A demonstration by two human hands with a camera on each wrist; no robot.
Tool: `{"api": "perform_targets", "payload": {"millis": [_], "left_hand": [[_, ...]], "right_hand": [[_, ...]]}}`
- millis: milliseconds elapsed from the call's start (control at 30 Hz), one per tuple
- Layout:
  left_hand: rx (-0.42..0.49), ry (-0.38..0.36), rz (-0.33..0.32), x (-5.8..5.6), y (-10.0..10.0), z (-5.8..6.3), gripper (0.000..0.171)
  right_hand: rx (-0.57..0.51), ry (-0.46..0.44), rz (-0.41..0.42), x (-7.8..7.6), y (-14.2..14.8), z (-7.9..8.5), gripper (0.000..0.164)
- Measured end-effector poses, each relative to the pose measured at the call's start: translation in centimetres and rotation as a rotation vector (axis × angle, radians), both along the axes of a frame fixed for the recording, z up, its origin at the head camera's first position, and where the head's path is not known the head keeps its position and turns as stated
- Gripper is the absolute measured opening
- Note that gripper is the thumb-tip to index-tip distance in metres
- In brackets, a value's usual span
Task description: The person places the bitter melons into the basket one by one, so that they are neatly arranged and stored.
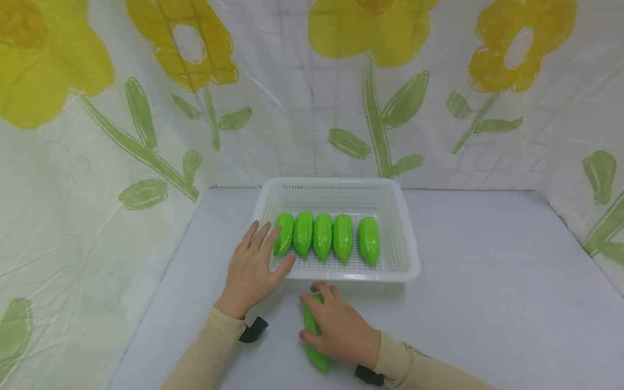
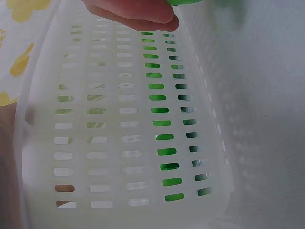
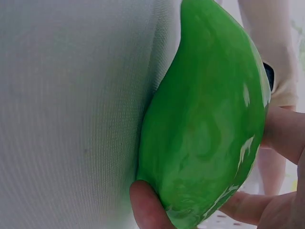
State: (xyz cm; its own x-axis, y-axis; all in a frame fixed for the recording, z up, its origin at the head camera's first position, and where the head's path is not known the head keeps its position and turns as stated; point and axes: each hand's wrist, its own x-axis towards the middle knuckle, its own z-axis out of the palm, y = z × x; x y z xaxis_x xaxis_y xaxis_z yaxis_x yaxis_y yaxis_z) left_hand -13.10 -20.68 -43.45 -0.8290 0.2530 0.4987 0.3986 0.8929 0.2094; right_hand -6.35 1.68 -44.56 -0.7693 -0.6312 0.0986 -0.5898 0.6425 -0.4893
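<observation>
A white plastic basket with slotted walls holds several glossy green, mango-like fruits side by side in a row. My left hand lies at its front left corner, fingers extended over the rim next to the leftmost fruit. Through the slots of the basket wall green shows in the left wrist view. In front of the basket, my right hand grips another green fruit by its sides, with thumb and fingers curled about it. That fruit lies lengthwise on the white tabletop, its pointed end toward me.
The pale tabletop stretches to both sides of the basket. Behind it and at the sides hang translucent curtains with yellow flowers. A dark strap piece sits at the left wrist.
</observation>
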Motion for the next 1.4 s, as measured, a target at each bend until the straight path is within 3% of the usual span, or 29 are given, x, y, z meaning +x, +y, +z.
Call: {"api": "perform_targets", "payload": {"millis": [500,933,1100,1400], "left_hand": [[0.003,-0.002,-0.009,0.0,0.0,0.1,0.071],[-0.004,-0.040,0.007,0.1,0.1,0.3,0.071],[-0.003,-0.024,0.003,0.0,0.0,0.1,0.071],[0.007,0.003,-0.010,-0.1,-0.1,-0.1,0.070]], "right_hand": [[-0.019,-0.068,0.023,-0.3,0.7,1.1,0.056],[-0.059,0.005,0.060,0.9,1.4,3.6,0.056],[-0.087,-0.007,0.040,1.3,2.0,5.0,0.057],[-0.139,0.051,-0.023,0.8,3.7,7.0,0.055]]}}
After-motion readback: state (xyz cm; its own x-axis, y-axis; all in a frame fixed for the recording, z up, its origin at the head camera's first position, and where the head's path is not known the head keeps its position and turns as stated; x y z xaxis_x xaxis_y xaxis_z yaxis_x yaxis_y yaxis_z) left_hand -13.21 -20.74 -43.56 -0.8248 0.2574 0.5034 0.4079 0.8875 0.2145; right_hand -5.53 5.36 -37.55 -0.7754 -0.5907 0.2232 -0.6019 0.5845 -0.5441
